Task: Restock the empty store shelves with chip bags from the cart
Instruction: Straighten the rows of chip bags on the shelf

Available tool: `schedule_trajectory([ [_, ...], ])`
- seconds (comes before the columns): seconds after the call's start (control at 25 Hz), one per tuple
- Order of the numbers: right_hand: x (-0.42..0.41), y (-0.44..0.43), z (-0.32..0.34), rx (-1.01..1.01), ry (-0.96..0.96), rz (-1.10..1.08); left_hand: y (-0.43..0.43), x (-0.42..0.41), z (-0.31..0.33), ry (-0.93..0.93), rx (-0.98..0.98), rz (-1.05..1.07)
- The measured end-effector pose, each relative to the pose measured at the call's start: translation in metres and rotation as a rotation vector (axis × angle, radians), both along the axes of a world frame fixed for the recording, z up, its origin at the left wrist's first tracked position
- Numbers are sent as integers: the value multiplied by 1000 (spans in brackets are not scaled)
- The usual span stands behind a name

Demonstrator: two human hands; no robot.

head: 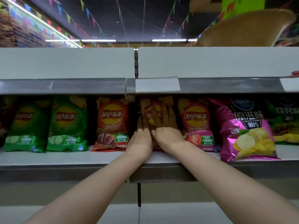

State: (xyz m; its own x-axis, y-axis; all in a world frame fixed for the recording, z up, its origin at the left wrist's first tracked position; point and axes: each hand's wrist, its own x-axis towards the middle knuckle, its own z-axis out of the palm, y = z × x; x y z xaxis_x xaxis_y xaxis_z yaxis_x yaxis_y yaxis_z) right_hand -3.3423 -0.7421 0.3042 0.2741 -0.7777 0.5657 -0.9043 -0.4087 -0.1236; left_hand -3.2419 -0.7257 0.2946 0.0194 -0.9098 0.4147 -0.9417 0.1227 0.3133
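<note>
Fingers [169,113]: straight, slightly spread, flat against pink Lay's bag [146,107]
Handling: likely light, puffy, slippery, crushable
Hold: best by side edges, gently

Far-right green bag [285,120], edge-cropped.

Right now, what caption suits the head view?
Left hand and right hand press a pink chip bag upright on the shelf, between an orange bag and a second pink bag.
</note>
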Motion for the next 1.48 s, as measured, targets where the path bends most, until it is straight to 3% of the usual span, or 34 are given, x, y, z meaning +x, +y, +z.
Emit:
schedule_trajectory([
  [0.24,-8,18,16,10,41,-87,21,-1,9,-11,-69,-33],
  [0.48,-14,37,23,-231,-34,-39,46,-8,26,-28,-245,-75],
  [0.64,-7,43,20,-211,0,-35,43,-3,19,-30,-269,-119],
  [1.0,-60,53,26,-220,14,-274,42,-48,24,-134,-402,-161],
  [1.16,-83,48,13,-232,91,-325,32,-85,19,-166,-328,-263],
  [1.32,-91,37,14,11,126,-339,14,-99,8,-274,-177,-217],
  [1.48,-86,27,24,113,153,-316,8,-105,9,-320,-91,-129],
])
